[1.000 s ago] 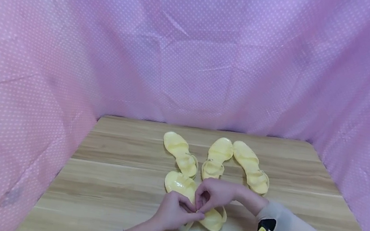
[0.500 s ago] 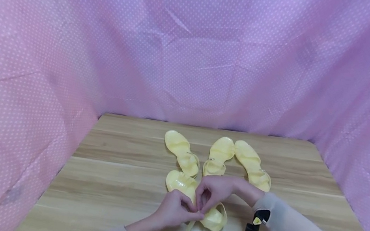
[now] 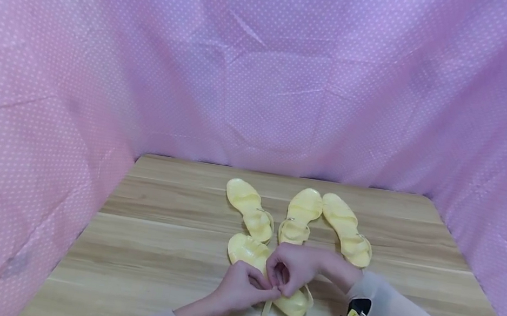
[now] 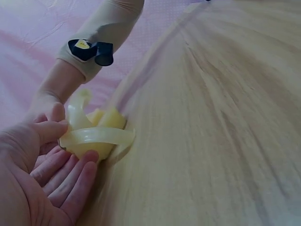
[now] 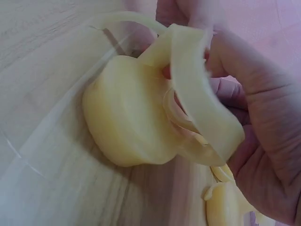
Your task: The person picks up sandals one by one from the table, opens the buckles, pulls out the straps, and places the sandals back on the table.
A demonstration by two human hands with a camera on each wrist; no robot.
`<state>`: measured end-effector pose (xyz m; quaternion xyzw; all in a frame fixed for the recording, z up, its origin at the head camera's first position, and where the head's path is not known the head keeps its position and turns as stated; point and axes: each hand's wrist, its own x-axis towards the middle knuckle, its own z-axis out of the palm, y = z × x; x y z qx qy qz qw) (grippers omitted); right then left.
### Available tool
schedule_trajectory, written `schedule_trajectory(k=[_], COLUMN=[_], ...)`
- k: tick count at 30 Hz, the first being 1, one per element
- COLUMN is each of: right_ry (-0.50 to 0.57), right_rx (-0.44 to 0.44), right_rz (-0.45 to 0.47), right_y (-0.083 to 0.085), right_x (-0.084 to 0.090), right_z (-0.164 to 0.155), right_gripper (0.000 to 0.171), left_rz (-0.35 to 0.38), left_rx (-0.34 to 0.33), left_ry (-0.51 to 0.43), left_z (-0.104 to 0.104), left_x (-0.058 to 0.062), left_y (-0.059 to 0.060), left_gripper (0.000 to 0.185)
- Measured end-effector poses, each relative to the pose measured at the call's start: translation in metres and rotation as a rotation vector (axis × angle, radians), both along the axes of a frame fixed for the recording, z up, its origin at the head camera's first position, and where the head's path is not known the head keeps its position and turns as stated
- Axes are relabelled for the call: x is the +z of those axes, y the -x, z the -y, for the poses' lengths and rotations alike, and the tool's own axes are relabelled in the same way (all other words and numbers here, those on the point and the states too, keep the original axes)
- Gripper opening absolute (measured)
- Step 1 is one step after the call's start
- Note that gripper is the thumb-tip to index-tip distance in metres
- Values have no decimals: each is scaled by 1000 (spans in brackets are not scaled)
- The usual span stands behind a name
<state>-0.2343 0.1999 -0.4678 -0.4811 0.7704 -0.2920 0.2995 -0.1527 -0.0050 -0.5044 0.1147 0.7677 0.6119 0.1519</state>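
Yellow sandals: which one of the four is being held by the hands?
The nearest sandal, in front of the other three; both hands pinch its strap. The others lie untouched behind.

Loose strap end (image 3: 265,315) now hangs straighter, further right and lower below the near sandal (image 3: 265,274) than a second ago. Right hand (image 3: 292,268) sits slightly lower, closing onto left hand (image 3: 241,287) at the strap.

Perhaps a recording booth: pink dotted cloth (image 3: 266,72) encloses wooden table (image 3: 160,253).
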Motion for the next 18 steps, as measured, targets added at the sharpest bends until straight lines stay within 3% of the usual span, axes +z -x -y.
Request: schedule_trajectory(k=[4,12,18], right_ry=[34,157,178], right_rx=[-2,85,106], right_rz=[-10,195,174], right_y=[-1,9,13], right_x=[-2,-3,-3], right_z=[-3,-12,-12], right_gripper=[23,11,15], left_rz=[83,127,143], left_rx=[8,16,-6], left_ry=[-45,-49,-101], left_z=[-2,1,2], left_x=[1,1,-4], left_y=[1,-1,0], left_gripper=[17,19,18])
